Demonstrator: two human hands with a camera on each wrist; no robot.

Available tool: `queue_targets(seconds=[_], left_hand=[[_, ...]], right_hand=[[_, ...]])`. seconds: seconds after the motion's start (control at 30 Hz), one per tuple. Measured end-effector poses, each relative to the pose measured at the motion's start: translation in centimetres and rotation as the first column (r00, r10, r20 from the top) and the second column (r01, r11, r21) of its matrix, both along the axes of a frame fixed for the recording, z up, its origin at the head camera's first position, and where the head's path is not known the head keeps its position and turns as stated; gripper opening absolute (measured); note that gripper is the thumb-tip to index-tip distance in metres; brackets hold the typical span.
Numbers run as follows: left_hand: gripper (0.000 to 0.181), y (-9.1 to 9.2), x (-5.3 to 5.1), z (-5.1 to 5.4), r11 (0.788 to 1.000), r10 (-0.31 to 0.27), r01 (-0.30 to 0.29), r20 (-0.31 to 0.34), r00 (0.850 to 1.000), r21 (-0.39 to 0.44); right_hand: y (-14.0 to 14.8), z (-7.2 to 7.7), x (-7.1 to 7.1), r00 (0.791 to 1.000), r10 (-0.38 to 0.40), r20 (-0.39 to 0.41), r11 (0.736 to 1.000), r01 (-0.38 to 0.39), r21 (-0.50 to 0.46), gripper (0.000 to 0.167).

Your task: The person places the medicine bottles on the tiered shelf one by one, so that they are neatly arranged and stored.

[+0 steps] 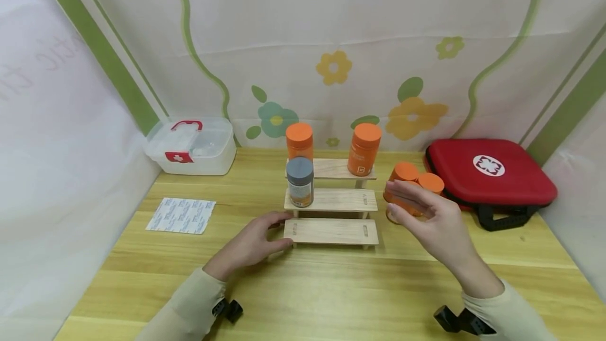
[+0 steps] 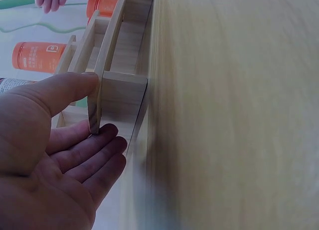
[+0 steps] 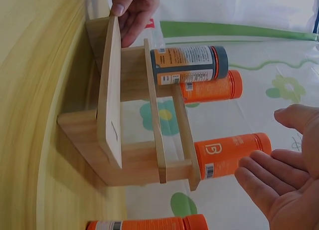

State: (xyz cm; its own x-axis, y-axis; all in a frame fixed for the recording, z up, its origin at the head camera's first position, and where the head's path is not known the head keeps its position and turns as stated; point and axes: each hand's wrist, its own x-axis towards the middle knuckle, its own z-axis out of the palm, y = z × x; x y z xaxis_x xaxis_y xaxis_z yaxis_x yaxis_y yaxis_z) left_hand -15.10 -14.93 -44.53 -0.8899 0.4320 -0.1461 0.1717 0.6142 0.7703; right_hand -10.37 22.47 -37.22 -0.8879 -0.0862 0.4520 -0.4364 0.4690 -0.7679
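Observation:
A three-tier wooden step rack stands mid-table. My left hand holds the left end of its lowest board, the thumb at the front corner and the fingers behind and below in the left wrist view. A grey-lidded bottle stands on the middle tier's left end. Upright on the top tier are an orange bottle at left and another orange bottle at right. My right hand, fingers extended and holding nothing, is raised by a cluster of orange-lidded bottles, partly hiding them.
Behind the cluster at right lies a red first-aid case with a black handle. A clear plastic box with a red handle sits at back left. A printed white packet lies left of the rack. Printed fabric hangs behind the table.

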Motion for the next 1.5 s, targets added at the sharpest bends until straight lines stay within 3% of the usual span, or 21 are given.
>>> queue_targets(seconds=[0.3, 0.53, 0.8, 1.0, 1.3, 1.5], left_hand=[[0.06, 0.0, 0.0, -0.1, 1.0, -0.002, 0.002, -0.004, 1.0, 0.007], [0.06, 0.0, 0.1, -0.1, 1.0, 0.004, -0.004, 0.002, 1.0, 0.008], [0.06, 0.1, 0.1, 0.0, 1.0, 0.007, -0.007, 0.004, 1.0, -0.002], [0.06, 0.1, 0.1, 0.0, 1.0, 0.009, -0.009, 0.008, 1.0, 0.0], [0.06, 0.1, 0.1, 0.1, 1.0, 0.01, -0.01, 0.014, 1.0, 0.004], [0.06, 0.0, 0.1, 0.0, 1.0, 0.006, -0.006, 0.005, 1.0, 0.009]], right_hand=[[1.6, -0.7, 0.9, 0.999, -0.026, -0.035, 0.999, 0.024, -0.046, 0.058], [2.7, -1.6, 1.5, 0.995, -0.096, 0.008, 0.995, 0.096, -0.011, 0.051], [3.7, -3.2, 2.1, 0.993, -0.11, 0.048, 0.994, 0.11, 0.015, 0.047], [4.5, -4.2, 2.0, 0.989, -0.144, 0.031, 0.99, 0.144, 0.011, 0.043], [5.6, -5.2, 1.2, 0.949, -0.296, 0.109, 0.955, 0.29, 0.069, 0.039], [6.1, -5.9, 0.1, 0.945, -0.289, 0.151, 0.956, 0.278, 0.091, 0.044]])
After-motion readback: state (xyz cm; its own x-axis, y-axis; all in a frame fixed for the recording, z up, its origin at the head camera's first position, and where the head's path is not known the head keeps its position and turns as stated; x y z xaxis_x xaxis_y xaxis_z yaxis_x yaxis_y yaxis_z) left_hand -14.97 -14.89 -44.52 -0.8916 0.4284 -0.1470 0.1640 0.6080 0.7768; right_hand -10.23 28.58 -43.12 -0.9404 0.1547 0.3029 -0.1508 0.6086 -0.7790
